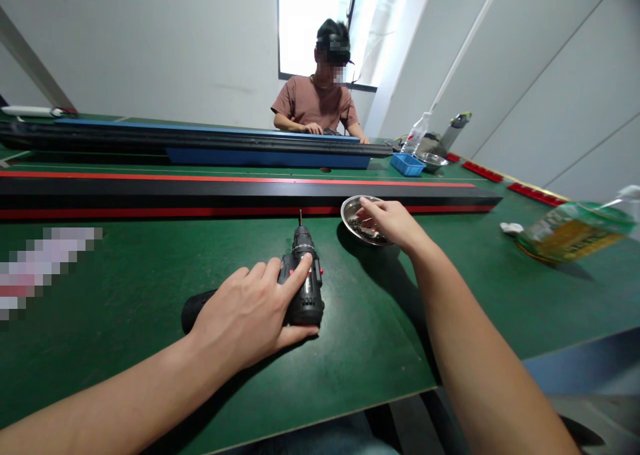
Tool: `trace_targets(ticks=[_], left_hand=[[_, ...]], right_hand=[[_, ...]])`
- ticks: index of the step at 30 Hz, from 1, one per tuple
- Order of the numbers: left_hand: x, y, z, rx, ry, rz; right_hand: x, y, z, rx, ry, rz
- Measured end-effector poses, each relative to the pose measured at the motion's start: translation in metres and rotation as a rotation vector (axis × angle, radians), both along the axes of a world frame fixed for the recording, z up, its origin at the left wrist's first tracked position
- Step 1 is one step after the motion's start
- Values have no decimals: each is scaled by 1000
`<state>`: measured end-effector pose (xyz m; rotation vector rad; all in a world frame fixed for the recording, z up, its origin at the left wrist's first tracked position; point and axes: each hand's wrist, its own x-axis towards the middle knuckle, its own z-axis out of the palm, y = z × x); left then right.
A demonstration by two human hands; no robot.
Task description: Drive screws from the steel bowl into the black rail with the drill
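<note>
On the green table lies a black cordless drill (306, 288) on its side, its bit pointing at the long black bar. My left hand (250, 301) is wrapped over the drill's grip, thumb and index finger along its body. Right of the drill stands a round metal bowl (346, 223) with small dark pieces in it. My right hand (387, 220) reaches into the bowl with bent fingers; whatever the fingertips hold is too small to make out. The long black bar with red strips (225, 189) runs across the table just behind the drill and bowl.
Behind the bar lie long blue and black profiles (270, 155). A blue basket (407, 164), a bottle (416, 133) and another metal bowl (433, 161) stand at the back right. A plastic tub (575, 231) is at the right. A person (323, 101) sits across the table.
</note>
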<state>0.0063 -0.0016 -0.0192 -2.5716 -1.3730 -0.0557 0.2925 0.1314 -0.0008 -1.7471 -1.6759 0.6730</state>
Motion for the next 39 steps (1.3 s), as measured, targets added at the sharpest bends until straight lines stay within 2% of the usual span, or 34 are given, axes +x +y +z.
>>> trace_targets(ticks=[3, 7, 11, 17, 23, 30, 34, 39], left_hand=[[0, 0, 0, 1, 1, 0], [0, 0, 1, -3, 3, -2], [1, 0, 1, -7, 2, 2], [0, 0, 1, -9, 3, 1], [0, 0, 1, -3, 2, 2], [0, -1, 1, -1, 2, -2], [0, 0, 1, -1, 4, 1], [1, 0, 1, -10, 6, 4]], right_hand=[[1, 1, -1, 1, -50, 2], [1, -1, -2, 19, -268, -35], [1, 0, -6, -13, -399, 11], [4, 4, -13, -39, -286, 21], [-1, 2, -10, -105, -85, 46], [1, -1, -5, 2, -403, 3], [3, 0, -7, -58, -394, 67], [5, 4, -12, -59, -351, 103]])
